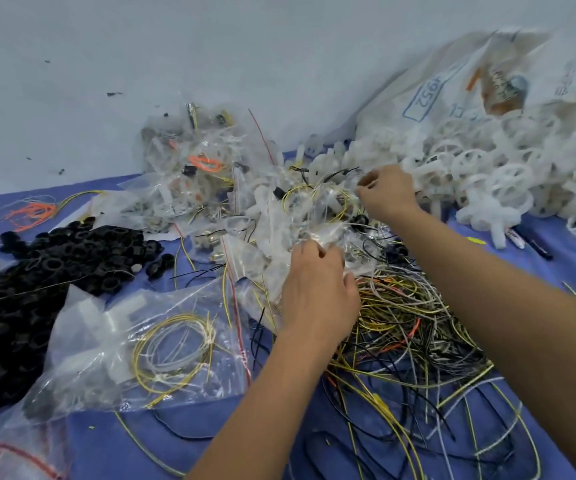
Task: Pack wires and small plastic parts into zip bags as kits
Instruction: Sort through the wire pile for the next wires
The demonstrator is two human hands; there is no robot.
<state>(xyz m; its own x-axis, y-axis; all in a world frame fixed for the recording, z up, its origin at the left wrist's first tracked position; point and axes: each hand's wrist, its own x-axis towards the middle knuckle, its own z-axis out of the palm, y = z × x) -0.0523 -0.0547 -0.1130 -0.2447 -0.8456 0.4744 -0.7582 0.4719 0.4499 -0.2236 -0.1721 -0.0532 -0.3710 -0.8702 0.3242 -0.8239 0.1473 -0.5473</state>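
Observation:
A clear zip bag [317, 216] holding a yellow wire loop and white parts is held up over the blue table between both hands. My left hand [317, 289] grips the bag's near edge with curled fingers. My right hand [388, 194] pinches its far edge. Under my right forearm lies a tangled heap of yellow, black and white wires [407, 327]. White plastic wheels [508, 178] are piled at the right. A filled zip bag [148, 344] with coiled yellow and white wires and white parts lies at the front left.
A heap of black plastic rings [33, 282] covers the left side. More packed bags [193, 168] are stacked against the white wall. A large printed sack [459, 81] lies at the back right. Orange wires [33, 211] lie at the far left; pens [532, 242] rest at the right.

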